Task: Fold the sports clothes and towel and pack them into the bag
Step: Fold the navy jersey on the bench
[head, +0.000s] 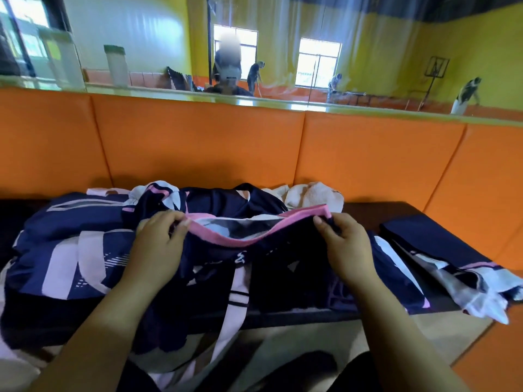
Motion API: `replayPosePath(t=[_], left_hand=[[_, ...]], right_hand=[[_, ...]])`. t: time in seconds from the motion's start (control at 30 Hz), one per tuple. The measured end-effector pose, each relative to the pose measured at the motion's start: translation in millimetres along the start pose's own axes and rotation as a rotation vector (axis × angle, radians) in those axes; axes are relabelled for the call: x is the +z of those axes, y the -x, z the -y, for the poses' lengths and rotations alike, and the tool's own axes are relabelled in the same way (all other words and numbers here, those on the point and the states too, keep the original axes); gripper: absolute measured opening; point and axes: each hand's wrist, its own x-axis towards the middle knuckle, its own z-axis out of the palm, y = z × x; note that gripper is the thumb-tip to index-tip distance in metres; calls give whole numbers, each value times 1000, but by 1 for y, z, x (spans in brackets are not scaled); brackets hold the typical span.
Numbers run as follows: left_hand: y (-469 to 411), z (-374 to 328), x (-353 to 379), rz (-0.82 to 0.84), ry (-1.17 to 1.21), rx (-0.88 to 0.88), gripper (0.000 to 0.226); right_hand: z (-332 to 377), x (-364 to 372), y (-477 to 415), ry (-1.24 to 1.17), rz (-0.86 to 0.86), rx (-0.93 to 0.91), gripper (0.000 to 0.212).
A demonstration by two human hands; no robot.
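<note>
A navy sports garment point(254, 267) with a pink waistband point(226, 239) is stretched between my hands over the dark bench. My left hand point(160, 239) pinches the waistband's left end, and my right hand point(343, 244) pinches its right end. To the left lies a navy and white bag point(65, 250) with white straps. A cream towel point(314, 195) is bunched behind the garment against the orange padding. A folded navy, white and pink garment point(441, 253) lies on the bench at the right.
The dark bench point(365, 213) runs along an orange padded wall point(198, 145). A mirror above it reflects a yellow hall with several people. More navy and white fabric point(198, 199) is heaped behind the stretched garment. An orange mat point(492, 355) lies lower right.
</note>
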Motion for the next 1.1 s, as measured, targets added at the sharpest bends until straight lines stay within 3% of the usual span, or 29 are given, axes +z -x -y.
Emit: replayPosePath(t=[0.37,0.53,0.63,0.73,0.87,1.1], left_hand=[[-72,-74,-68,-142,117,35,25],[-83,-103,-103,-37,146,162,30],[-92,-115,-128,36,52,171,49],[-107,-122,-152,-53,-29,235,49],[-122,-138,-184,-176,-38,288,30],[-133,-189,-231,-361,-3,393,22]], right_hand=[[84,-52,-67,-54,-46,-108,26],[121,-79,-87,49,-82,-195,39],[141,-97,-96,150,-68,-219,37],[158,-116,-105,140,47,-265,42],[191,-138,-109,46,176,-263,25],[247,-167,-127,-106,-57,-338,24]])
